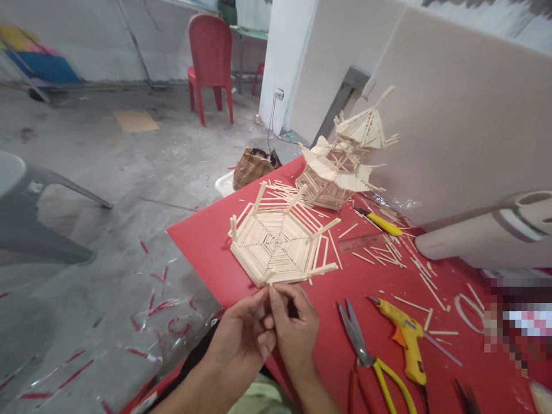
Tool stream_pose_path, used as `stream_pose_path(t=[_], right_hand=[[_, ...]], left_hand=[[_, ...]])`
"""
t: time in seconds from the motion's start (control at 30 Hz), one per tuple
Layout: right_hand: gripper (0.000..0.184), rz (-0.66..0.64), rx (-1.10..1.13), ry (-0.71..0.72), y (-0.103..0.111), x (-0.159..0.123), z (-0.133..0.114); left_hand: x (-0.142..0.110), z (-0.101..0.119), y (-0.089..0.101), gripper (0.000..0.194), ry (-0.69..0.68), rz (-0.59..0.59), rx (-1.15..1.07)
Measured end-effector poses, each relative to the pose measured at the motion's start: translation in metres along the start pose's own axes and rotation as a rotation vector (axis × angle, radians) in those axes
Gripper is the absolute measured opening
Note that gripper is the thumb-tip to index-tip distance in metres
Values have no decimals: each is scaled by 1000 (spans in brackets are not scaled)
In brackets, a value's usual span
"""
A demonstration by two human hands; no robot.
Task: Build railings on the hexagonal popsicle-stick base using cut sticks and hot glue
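A many-sided base of pale wooden sticks (276, 244), laid in rings with short posts rising at its corners, lies on the red table (202, 236). At its near corner my left hand (244, 333) and my right hand (295, 328) come together, thumbs and fingertips pinched. A pale stick tip shows just above the thumbs; whether it belongs to the base or is a loose piece I cannot tell. Right of my hands lie scissors (364, 351) with red and yellow handles, blades open, and a yellow glue gun (403, 339).
A tiered stick pagoda (340, 167) stands behind the base. Loose sticks, a clear ruler (360, 242) and a yellow cutter knife (379, 221) lie to the right, near a thick cardboard tube (470, 236). A plaid bag (254, 168) sits beyond the table's far edge.
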State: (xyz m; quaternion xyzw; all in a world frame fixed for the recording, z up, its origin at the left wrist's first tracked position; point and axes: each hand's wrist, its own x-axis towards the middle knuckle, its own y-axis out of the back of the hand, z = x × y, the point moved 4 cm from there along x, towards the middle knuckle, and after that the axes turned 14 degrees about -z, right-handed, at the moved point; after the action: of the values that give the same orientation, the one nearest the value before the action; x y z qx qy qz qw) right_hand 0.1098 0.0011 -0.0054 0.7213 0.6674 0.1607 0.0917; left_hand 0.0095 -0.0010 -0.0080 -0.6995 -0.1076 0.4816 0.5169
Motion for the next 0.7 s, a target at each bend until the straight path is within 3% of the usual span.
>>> stream_pose_path(t=[0.7], right_hand=[[10,-1,12,-1,0,1,0]], left_hand=[[0,0,0,17,0,1,0]])
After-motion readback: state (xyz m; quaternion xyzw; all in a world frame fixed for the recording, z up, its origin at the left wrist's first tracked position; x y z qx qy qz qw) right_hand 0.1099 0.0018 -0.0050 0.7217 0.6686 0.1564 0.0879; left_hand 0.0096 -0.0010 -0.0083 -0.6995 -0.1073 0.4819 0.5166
